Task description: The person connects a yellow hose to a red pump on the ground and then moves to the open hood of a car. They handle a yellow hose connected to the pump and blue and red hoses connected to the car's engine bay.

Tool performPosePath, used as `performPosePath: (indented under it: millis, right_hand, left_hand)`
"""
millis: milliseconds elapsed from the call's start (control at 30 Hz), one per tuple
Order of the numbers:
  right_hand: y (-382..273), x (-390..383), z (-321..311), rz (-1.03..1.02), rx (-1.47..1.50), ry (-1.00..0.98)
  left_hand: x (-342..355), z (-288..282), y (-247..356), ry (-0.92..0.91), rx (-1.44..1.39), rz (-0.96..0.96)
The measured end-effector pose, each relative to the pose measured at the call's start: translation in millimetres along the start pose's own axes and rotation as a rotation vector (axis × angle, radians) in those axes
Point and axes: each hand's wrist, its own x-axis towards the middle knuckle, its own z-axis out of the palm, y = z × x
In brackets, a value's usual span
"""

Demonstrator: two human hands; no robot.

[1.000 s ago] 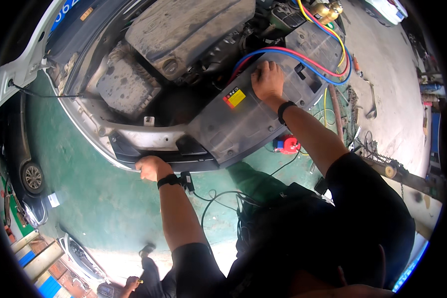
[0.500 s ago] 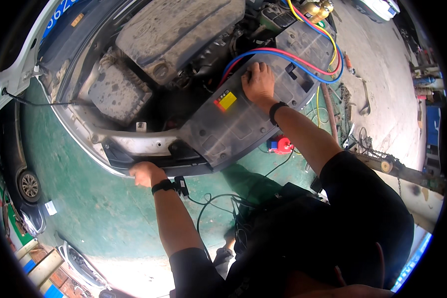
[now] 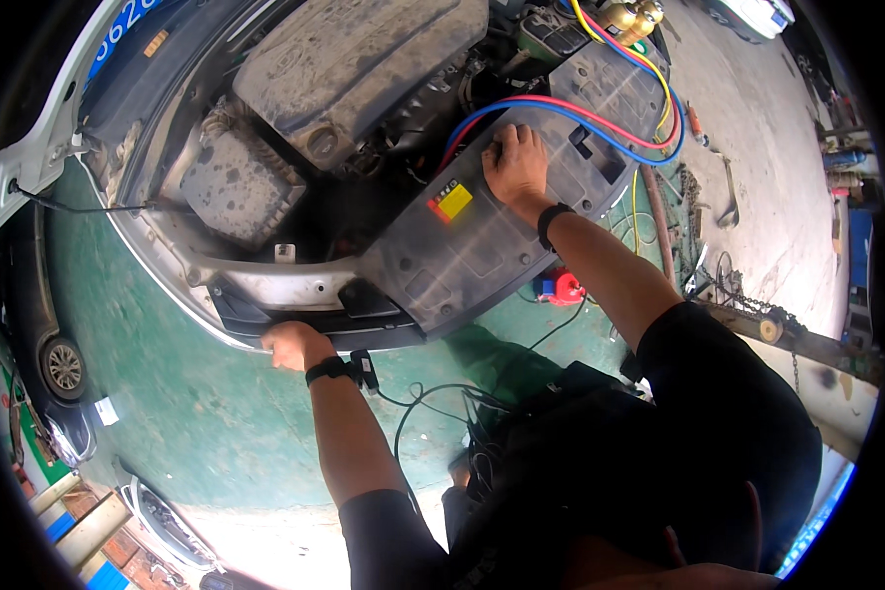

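Note:
Leaning over an open engine bay, I have my right hand point(image 3: 517, 169) on the dusty black plastic front cover point(image 3: 393, 251). Its fingers are curled in, and no object shows in them. A yellow and red label point(image 3: 450, 202) is on the cover beside it. Blue, red and yellow hoses point(image 3: 600, 128) loop just beyond that hand and run to brass fittings point(image 3: 631, 18). At the car's front edge, next to the dark headlight point(image 3: 251, 313), my left hand point(image 3: 298, 346) is closed, with its fingertips hidden. A black strap with a small box point(image 3: 364, 371) circles my left wrist.
A dusty engine cover point(image 3: 354, 64) and an air filter box point(image 3: 238, 182) fill the bay. On the green floor point(image 3: 197, 423) lies a red and blue item point(image 3: 562, 287). Black cables point(image 3: 433, 391) hang by me. Chains and tools point(image 3: 728, 202) lie to the right; another car point(image 3: 44, 324) stands left.

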Motion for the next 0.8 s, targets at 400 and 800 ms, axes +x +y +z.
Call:
performPosePath:
  millis: [400,800]
  right_hand:
    - [2.0,-1.0,2.6,-0.004,-0.002,-0.001]
    - [1.1,-0.3,0.9,0.01,0.008,-0.02]
  left_hand:
    - [36.3,12.7,-22.7,-0.1,0.275,0.203]
    - [42.7,21.6,-22.5,-0.036,0.356,0.161]
